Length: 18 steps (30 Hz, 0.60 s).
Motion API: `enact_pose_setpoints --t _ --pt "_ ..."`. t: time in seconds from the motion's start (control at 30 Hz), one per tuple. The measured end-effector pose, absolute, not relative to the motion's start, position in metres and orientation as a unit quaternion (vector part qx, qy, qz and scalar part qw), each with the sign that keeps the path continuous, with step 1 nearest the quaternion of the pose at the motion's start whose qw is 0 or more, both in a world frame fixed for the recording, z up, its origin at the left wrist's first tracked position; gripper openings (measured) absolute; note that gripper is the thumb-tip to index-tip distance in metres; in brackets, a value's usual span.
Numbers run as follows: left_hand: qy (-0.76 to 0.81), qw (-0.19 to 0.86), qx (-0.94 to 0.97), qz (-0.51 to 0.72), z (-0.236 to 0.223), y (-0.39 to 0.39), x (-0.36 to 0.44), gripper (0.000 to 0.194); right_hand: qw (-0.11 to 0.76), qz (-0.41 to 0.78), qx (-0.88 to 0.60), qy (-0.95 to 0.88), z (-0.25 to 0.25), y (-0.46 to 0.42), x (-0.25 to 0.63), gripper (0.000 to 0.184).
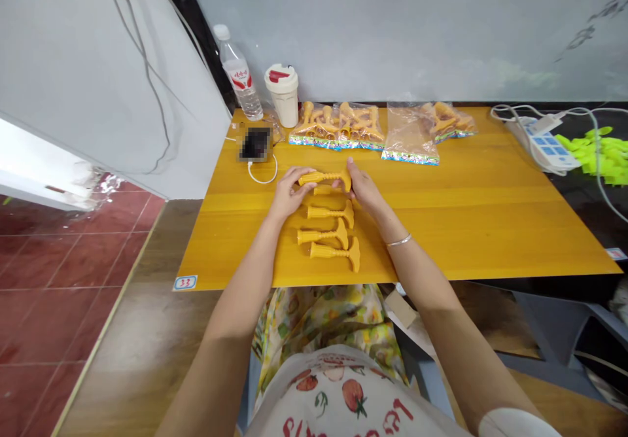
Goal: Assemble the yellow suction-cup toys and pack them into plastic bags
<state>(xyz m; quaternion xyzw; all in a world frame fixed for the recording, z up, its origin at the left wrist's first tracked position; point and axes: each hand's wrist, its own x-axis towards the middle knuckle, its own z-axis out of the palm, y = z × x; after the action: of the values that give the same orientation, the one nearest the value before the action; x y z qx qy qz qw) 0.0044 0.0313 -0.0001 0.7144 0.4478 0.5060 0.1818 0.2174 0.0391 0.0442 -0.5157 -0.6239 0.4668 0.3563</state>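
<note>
Head cam looking down at a big yellow wood-veneer desk (pixel 441 241), smooth with a slight sheen. Right around the middle of the desk, toward its back edge, both hands are on one orange silicone teether (pixel 324 177), a corn-cob-looking thing with a bumpy ribbed stem and a flared, fan-shaped end. My read is a light two-handed hold: the left hand (pixel 292 195) has its fingers curled over the stem, and the right hand (pixel 366 188) has its fingertips pinched on the flared end. Neither hand is spread open, but I can't tell if the piece is lifted off the desk. Just below it are four more teethers (pixel 331 211), lying on their sides in a loose stack-like row, the top one partly hidden under the held piece. A thin silver bangle (pixel 400 241) sits on the right wrist. Along the back edge are clear plastic bags (pixel 336 126) with holographic foil strips, stuffed with the same orange pieces. Back-left corner has a plastic water bottle (pixel 240 74), a white travel cup (pixel 282 93) with a red-marked lid, and a blurred phone (pixel 255 144) on a white cable (pixel 260 175). Off the back-right corner there's a white power strip (pixel 542 146) and a heap of lime-green pieces (pixel 601 156)
</note>
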Motion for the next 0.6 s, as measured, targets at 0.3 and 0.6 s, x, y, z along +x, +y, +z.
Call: enact_pose_setpoints --t 0.3,0.6 --pt "0.469 0.243 0.659 0.536 -0.011 0.039 0.003 0.047 0.429 0.304 -0.438 -0.729 0.033 0.051 0.223 0.065" --pt "0.460 0.232 0.672 0.533 -0.007 0.033 0.007 0.047 0.384 0.210 -0.471 -0.766 0.034 0.052 0.231 0.055"
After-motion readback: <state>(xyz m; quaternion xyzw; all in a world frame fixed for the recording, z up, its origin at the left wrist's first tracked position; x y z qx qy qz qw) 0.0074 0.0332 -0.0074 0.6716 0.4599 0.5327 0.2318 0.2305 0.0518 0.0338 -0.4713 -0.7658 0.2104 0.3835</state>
